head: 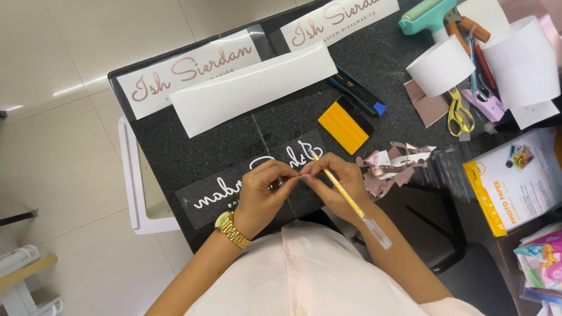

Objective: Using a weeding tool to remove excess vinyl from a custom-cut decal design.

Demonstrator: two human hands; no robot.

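- Left hand (264, 190): fingers curled narrow, thumb and forefinger pinched on a tiny scrap at the tips; gold wristwatch (232, 229) on the wrist. What the scrap is cannot be told.
- Right hand (338, 186): closed around a slim yellow weeding tool (346, 196), tip up at 11 o'clock, clear cap end down at 5 o'clock; fingertips meet those of the left hand.
- Dark vinyl strip (234, 188) with white script lettering: lies on the table directly under both hands, running from 8 o'clock to 2 o'clock.
- Black speckled table (281, 117): bears everything listed.
- Yellow squeegee (343, 126): at 1 o'clock from the hands, near.
- Heap of rose-coloured vinyl scraps (392, 165): at 3 o'clock, just beside the right hand.
- Blank white strip (253, 88): at 12 o'clock, well apart.
- Two white strips with rose script (196, 71): beyond the blank one, toward 11 and 1 o'clock.
- White paper rolls (440, 65): at 2 o'clock, far corner.
- Yellow-handled scissors (458, 112): just beside the nearer roll.
- Teal roller (426, 15): top edge, 1 o'clock.
- Pack of photo paper (515, 181): at 3 o'clock, off the table's right end.
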